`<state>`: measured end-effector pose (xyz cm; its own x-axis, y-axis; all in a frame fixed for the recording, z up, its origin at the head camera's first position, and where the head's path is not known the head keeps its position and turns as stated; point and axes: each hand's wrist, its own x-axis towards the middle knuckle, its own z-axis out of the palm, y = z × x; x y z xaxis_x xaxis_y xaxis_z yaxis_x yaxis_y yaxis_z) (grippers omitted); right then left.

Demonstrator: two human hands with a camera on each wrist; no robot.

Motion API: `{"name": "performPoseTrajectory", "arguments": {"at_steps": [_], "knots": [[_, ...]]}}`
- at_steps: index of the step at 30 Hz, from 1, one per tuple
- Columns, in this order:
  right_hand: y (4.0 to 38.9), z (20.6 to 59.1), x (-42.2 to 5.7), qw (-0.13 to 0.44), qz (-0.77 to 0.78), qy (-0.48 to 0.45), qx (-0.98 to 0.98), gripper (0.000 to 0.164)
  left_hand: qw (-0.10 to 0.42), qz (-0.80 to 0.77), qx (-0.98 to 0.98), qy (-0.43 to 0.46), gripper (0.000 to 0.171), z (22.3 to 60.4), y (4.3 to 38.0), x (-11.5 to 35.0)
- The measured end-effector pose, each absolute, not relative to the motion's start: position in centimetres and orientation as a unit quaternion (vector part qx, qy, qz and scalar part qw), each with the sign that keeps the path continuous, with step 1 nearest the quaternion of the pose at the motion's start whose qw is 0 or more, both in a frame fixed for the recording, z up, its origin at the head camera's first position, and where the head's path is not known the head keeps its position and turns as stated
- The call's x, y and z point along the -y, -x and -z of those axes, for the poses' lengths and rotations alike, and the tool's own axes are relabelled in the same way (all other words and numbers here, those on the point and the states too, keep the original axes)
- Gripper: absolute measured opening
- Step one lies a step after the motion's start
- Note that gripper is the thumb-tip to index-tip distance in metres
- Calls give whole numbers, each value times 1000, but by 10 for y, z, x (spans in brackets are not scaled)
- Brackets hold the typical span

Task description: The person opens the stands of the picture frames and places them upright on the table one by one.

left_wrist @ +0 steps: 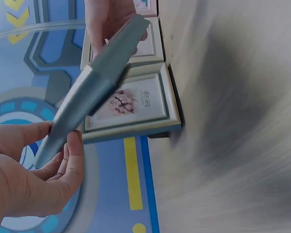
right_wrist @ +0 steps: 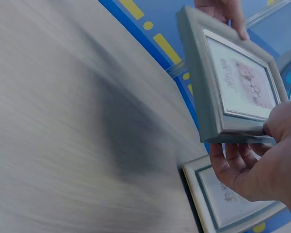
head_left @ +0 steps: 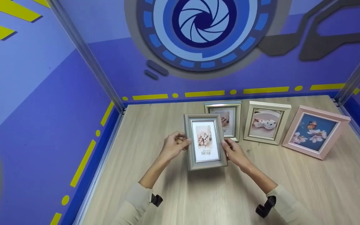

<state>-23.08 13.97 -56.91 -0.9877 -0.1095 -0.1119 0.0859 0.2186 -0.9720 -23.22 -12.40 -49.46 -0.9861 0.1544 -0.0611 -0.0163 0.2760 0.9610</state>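
Note:
Both hands hold a grey picture frame [head_left: 188, 156] with a flower print, raised above the table and tilted toward the head camera. My left hand [head_left: 174, 146] pinches its left side between thumb and fingers; the left wrist view shows that hand [left_wrist: 48, 174] at the frame's edge. On the opposite side my right hand [head_left: 236, 153] grips with the thumb at the front and fingers behind, plain in the right wrist view [right_wrist: 262, 165]. Partly hidden behind the held frame stands a gold-edged picture frame [head_left: 237, 122] with a similar print.
To the right stand a cream picture frame [head_left: 247, 125] with a bow-like picture and a pink picture frame [head_left: 336, 134] with blossoms. The wooden table [head_left: 148, 122] meets a blue back wall [head_left: 111, 68] and a left side wall [head_left: 42, 125].

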Motion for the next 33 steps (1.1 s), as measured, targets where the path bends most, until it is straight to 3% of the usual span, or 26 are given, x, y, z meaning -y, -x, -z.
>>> {"name": "performPoseTrajectory", "arguments": {"at_steps": [19,33], "knots": [[230,587,-148,158,679,-21,-717,51,44,-597,-796,-92,37,484,227,66],[229,599,-162,202,694,-41,-690,51,89,-649,-744,-135,30,495,225,42]]}}
